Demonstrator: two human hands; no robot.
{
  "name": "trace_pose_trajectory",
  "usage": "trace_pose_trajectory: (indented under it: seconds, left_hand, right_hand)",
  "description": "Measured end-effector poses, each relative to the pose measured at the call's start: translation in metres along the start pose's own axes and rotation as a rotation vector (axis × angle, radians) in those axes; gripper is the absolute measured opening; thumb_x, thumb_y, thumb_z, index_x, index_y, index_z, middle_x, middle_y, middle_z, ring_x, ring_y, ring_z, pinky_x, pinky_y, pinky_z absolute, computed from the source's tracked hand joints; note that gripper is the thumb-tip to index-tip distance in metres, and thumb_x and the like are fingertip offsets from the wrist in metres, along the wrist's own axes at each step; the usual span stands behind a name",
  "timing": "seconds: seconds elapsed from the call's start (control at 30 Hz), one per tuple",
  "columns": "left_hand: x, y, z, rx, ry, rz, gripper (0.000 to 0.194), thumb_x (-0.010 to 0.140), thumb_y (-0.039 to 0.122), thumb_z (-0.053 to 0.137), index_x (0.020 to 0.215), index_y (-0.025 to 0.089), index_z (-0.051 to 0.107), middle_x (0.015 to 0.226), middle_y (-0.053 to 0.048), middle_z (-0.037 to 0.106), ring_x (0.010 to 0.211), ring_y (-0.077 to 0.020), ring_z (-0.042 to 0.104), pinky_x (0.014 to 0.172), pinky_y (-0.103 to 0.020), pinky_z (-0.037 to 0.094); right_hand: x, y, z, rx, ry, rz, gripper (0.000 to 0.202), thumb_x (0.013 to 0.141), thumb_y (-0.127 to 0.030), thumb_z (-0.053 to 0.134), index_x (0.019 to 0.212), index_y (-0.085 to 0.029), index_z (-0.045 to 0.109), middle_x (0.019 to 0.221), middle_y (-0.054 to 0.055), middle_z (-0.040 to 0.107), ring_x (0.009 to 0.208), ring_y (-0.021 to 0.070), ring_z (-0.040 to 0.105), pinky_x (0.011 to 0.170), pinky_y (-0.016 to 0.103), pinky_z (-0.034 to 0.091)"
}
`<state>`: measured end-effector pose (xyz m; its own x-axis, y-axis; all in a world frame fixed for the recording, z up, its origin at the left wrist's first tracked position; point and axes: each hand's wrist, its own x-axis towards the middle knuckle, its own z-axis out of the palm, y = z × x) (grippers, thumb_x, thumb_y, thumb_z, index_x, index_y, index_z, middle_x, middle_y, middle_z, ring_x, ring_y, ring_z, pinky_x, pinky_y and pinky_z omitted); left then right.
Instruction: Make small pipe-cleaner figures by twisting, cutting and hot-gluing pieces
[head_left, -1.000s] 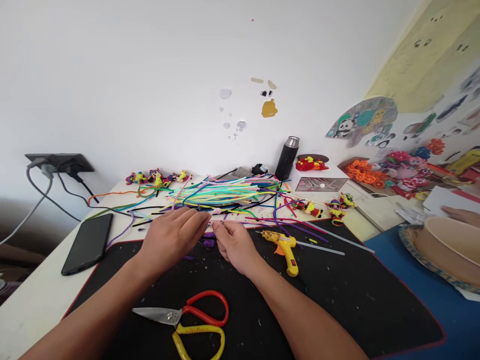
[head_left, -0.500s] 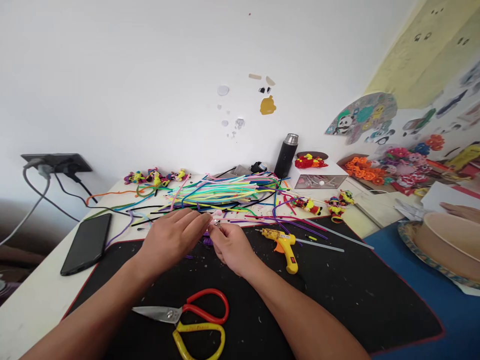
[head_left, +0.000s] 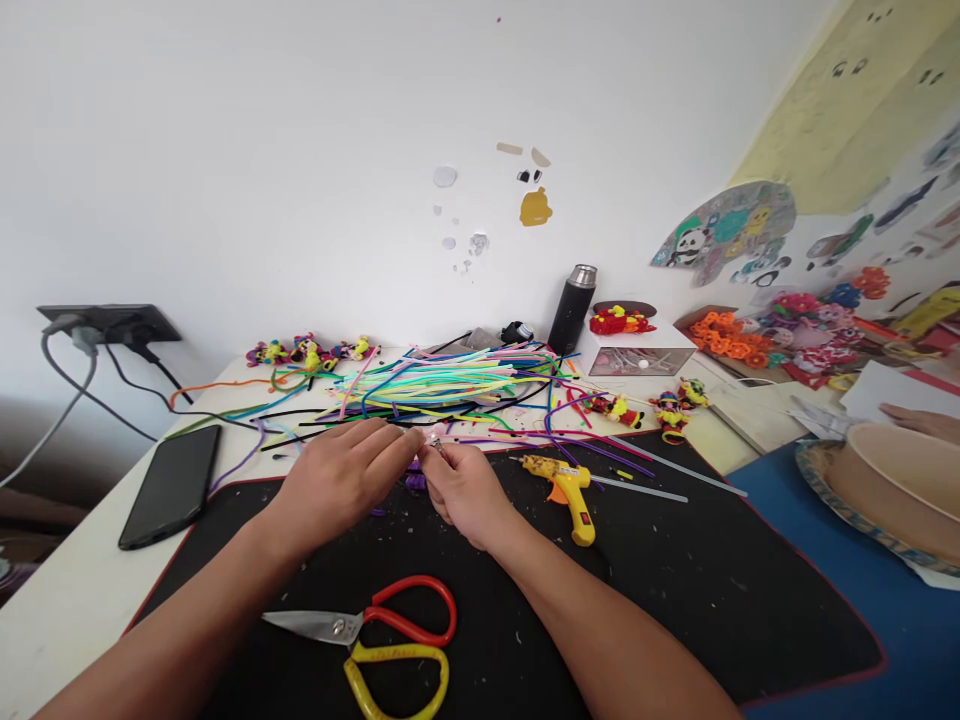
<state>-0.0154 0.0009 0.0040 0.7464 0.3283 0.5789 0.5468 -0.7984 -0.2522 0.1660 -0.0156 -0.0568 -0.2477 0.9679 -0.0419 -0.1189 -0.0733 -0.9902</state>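
Note:
My left hand [head_left: 341,478] and my right hand [head_left: 469,492] meet over the far edge of the black mat [head_left: 675,600]. Both have their fingers closed at a small pale pink piece [head_left: 435,432] with a bit of shiny metal beside it; what exactly each hand grips is too small to tell. Just below the fingertips lies a purple coiled piece [head_left: 415,480], partly hidden. Behind the hands spreads a pile of coloured pipe cleaners [head_left: 450,380]. Scissors with red and yellow handles [head_left: 360,630] lie nearer me, and a yellow glue gun [head_left: 568,488] rests to the right.
A phone [head_left: 171,485] lies at the left. At the back stand a black flask [head_left: 572,308] and a white box [head_left: 637,355]. Small figures [head_left: 670,415] sit on the right, near a round bowl [head_left: 900,490]. Another person's hand [head_left: 922,420] shows at the right edge.
The hands stay together in nearly the same place, with a slight shift of the fingertips around the pink piece. The whole view has moved very slightly.

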Motion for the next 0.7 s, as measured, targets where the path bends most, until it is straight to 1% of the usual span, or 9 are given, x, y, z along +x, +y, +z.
trace_pose_trajectory:
  seconds: [0.17, 0.27, 0.4, 0.57, 0.63, 0.7]
  left_hand:
    - [-0.0003, -0.0018, -0.0029, 0.039, -0.036, 0.041, 0.021, 0.109, 0.016, 0.047, 0.12, 0.019, 0.065, 0.087, -0.006, 0.074, 0.076, -0.023, 0.068, 0.068, -0.034, 0.051]
    - [-0.0012, -0.0024, -0.0024, 0.012, -0.031, 0.029, 0.022, 0.109, 0.017, 0.048, 0.121, 0.02, 0.066, 0.089, -0.006, 0.075, 0.077, -0.0229, 0.069, 0.068, -0.033, 0.052]
    - [-0.0004, -0.0023, -0.0003, -0.035, -0.03, -0.045, 0.023, 0.108, 0.021, 0.048, 0.114, 0.021, 0.071, 0.087, -0.006, 0.076, 0.075, -0.0205, 0.07, 0.067, -0.031, 0.055]
    - [0.0039, -0.0021, -0.0007, -0.122, -0.003, -0.217, 0.023, 0.107, 0.025, 0.053, 0.1, 0.021, 0.075, 0.083, -0.005, 0.079, 0.074, -0.02, 0.074, 0.068, -0.03, 0.056]
    - [0.0053, -0.0022, -0.0014, -0.133, 0.018, -0.234, 0.023, 0.106, 0.025, 0.054, 0.098, 0.02, 0.075, 0.084, -0.005, 0.08, 0.073, -0.0209, 0.074, 0.067, -0.03, 0.055]
    - [0.0062, -0.0021, -0.0018, -0.136, 0.022, -0.217, 0.023, 0.106, 0.024, 0.054, 0.098, 0.02, 0.075, 0.083, -0.005, 0.08, 0.072, -0.0213, 0.074, 0.067, -0.03, 0.055]
  right_hand:
    - [0.0003, 0.0005, -0.0004, 0.008, -0.006, -0.012, 0.058, 0.093, -0.071, 0.06, 0.064, -0.025, 0.04, 0.046, -0.01, 0.033, 0.04, 0.0084, 0.028, 0.042, 0.025, 0.021]
    - [-0.0001, 0.0001, 0.0002, 0.004, -0.012, 0.004, 0.059, 0.092, -0.072, 0.06, 0.063, -0.025, 0.04, 0.046, -0.01, 0.033, 0.041, 0.0086, 0.029, 0.043, 0.025, 0.02]
    - [-0.0012, -0.0004, 0.0004, 0.005, -0.022, 0.014, 0.058, 0.093, -0.071, 0.06, 0.064, -0.025, 0.04, 0.047, -0.009, 0.034, 0.042, 0.0091, 0.029, 0.044, 0.025, 0.02]
    - [-0.0017, 0.0011, -0.0004, -0.018, -0.009, 0.032, 0.053, 0.096, -0.064, 0.06, 0.066, -0.025, 0.04, 0.048, -0.009, 0.035, 0.043, 0.0093, 0.028, 0.045, 0.026, 0.02]
    - [-0.0013, 0.0016, -0.0009, -0.026, -0.001, 0.032, 0.052, 0.097, -0.063, 0.059, 0.066, -0.025, 0.04, 0.048, -0.009, 0.035, 0.043, 0.0095, 0.029, 0.045, 0.026, 0.021]
    - [-0.0011, 0.0016, -0.0014, -0.026, 0.006, 0.025, 0.051, 0.098, -0.061, 0.058, 0.066, -0.025, 0.04, 0.049, -0.009, 0.035, 0.043, 0.0096, 0.029, 0.045, 0.026, 0.021]
